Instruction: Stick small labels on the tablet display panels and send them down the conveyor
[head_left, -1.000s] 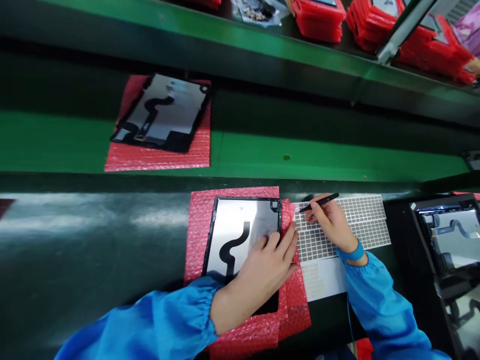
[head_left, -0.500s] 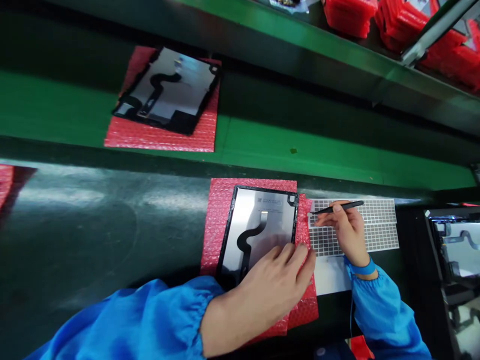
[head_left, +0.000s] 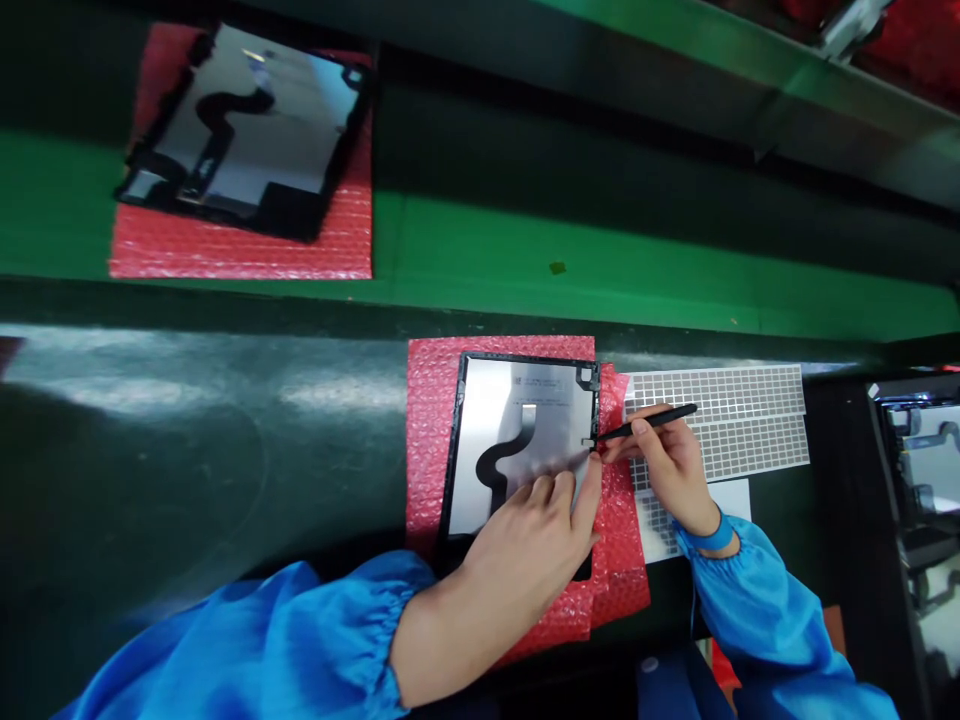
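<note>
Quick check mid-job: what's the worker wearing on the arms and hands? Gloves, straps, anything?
No gloves: the left hand and right hand are both bare. The left sleeve and right sleeve are bright blue, loose and slightly shiny, gathered with elastic at the wrist. A blue wristband circles the right wrist just beyond the sleeve end. No markings show.

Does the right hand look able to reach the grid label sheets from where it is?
Probably yes: the right hand, holding black tweezers, lies over the grid label sheets with nothing between.
</note>
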